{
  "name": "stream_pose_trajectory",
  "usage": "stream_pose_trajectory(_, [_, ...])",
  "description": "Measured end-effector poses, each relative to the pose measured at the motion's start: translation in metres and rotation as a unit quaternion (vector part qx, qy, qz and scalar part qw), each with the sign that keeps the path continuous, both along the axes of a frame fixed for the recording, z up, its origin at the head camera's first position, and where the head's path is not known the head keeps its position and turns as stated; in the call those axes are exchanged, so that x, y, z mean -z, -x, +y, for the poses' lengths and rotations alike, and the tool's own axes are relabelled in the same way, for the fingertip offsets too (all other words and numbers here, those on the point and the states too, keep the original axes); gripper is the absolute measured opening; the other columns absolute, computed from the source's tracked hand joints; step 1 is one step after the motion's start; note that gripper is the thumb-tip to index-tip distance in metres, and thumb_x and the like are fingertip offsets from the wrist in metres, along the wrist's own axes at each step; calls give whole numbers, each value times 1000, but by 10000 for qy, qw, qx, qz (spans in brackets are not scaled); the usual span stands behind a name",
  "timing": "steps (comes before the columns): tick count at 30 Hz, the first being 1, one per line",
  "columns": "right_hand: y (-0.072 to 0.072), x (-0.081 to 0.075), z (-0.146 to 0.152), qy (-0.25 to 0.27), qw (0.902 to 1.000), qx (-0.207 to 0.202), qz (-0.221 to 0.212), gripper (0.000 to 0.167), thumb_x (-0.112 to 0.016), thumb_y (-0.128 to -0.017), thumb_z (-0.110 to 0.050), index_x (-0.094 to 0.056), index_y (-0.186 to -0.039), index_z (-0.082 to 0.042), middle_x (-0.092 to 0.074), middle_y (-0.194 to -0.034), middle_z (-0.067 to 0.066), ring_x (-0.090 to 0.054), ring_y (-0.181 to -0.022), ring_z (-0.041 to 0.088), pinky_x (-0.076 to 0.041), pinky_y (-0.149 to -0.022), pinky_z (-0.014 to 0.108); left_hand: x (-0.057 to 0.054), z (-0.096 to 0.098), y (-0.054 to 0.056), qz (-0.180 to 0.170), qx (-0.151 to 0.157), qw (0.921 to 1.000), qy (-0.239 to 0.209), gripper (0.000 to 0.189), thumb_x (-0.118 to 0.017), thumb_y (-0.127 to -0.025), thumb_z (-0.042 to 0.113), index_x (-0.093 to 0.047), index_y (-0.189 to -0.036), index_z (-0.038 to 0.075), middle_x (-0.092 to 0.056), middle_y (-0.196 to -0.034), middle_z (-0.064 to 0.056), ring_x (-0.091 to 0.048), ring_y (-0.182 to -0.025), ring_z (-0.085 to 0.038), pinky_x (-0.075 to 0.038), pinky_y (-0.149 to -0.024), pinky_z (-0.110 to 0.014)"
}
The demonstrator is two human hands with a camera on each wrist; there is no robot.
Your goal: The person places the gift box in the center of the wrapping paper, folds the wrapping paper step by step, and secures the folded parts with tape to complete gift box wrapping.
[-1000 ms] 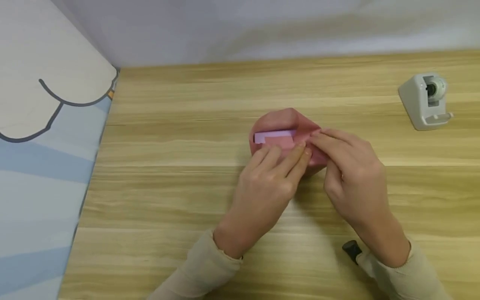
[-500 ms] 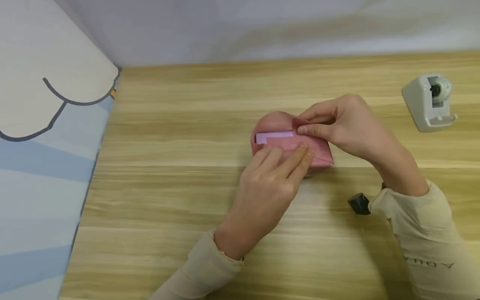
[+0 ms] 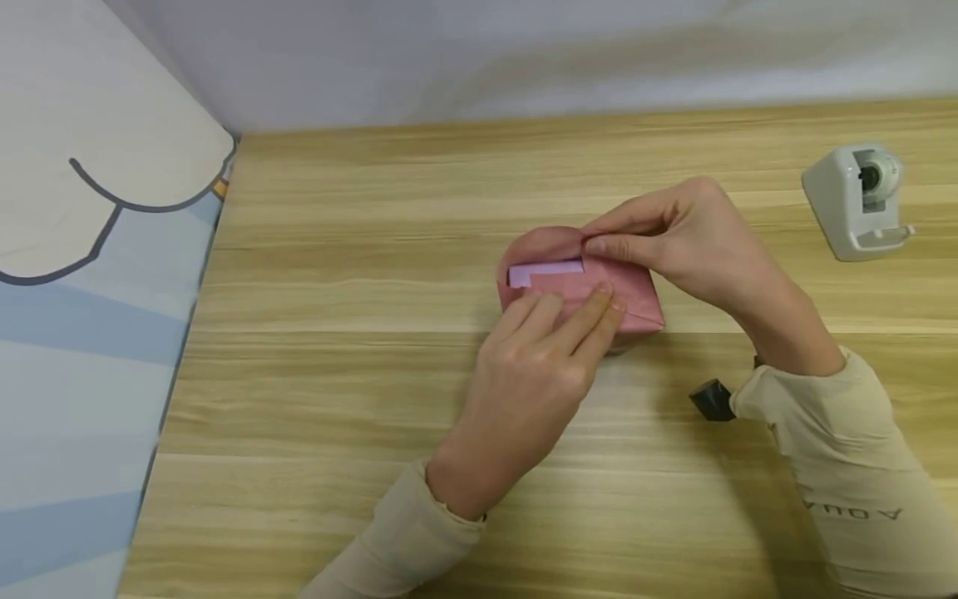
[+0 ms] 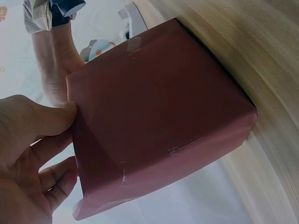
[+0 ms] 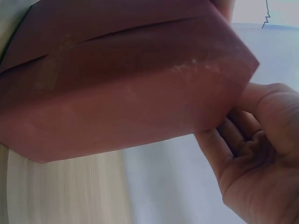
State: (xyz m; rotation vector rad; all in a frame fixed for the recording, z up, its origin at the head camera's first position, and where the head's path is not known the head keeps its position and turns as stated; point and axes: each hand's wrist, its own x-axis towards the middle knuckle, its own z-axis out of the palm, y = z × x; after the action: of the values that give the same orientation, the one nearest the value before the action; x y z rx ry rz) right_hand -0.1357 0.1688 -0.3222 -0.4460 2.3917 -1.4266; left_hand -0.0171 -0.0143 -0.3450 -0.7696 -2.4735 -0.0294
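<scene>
A box wrapped in pink paper stands on the table, its partly folded end facing up; the paper looks dark red in the left wrist view. A strip of pale lilac shows in the opening. My left hand holds the near side, fingers on the folded flap and thumb against the side face. At the far side, my right hand pinches the raised paper flap between thumb and fingers. The right wrist view shows that hand at the box's corner.
A grey tape dispenser with a roll of clear tape stands at the back right of the wooden table. Behind the table is a pale wall; a printed cartoon surface borders its left edge.
My right hand has moved from the near right of the box to its far side and now pinches the paper there. The right fold lies flatter. My left hand has stayed in place.
</scene>
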Motion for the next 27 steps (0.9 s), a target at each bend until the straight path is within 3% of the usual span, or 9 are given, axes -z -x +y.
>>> stream_pose_trajectory(6, [-1, -4, -2, 283, 9991, 210, 228, 14, -83, -90, -19, -85, -102, -12, -81, -92, -14, -76, -84, 6, -55, -62, 20, 0, 1, 0, 25, 4, 10000, -12, 30, -55, -106, 14, -77, -127, 18, -75, -131, 5, -61, -87, -16, -49, -92, -29])
stream_pose_trajectory(12, [1, -10, -4, 508, 9980, 86, 367, 14, -80, -93, -18, -85, -104, -12, -81, -94, -16, -77, -89, 4, -57, -69, 17, 0, 1, 0, 38, -20, 10000, -21, 30, -55, -106, 14, -77, -128, 17, -75, -130, 5, -60, -85, -16, -49, -91, -28])
stream_pose_trajectory(18, [1, -7, 3, 48, 9997, -247, 11, 27, -80, -93, -24, -80, -119, -17, -81, -110, -7, -76, -98, 5, -59, -78, 19, 0, 1, 1, 29, -15, 10000, -23, 30, -55, -107, 13, -77, -126, 18, -75, -130, 5, -60, -85, -16, -49, -91, -28])
stream_pose_trajectory(21, [1, -2, 2, -219, 9991, -294, -228, 25, -82, -92, -22, -81, -116, -15, -82, -107, -3, -77, -94, 5, -60, -75, 21, -1, 1, 0, -17, -26, 10000, -29, 30, -54, -107, 13, -77, -126, 18, -75, -130, 5, -61, -87, -16, -49, -92, -29])
stream_pose_trajectory(27, [1, 2, -1, -498, 9982, -316, -107, 17, -81, -91, -19, -83, -108, -15, -82, -102, -2, -77, -89, 2, -59, -72, 20, 1, 0, 1, -16, -24, 10000, -43, 30, -54, -107, 14, -77, -126, 18, -75, -130, 5, -61, -87, -16, -49, -92, -29])
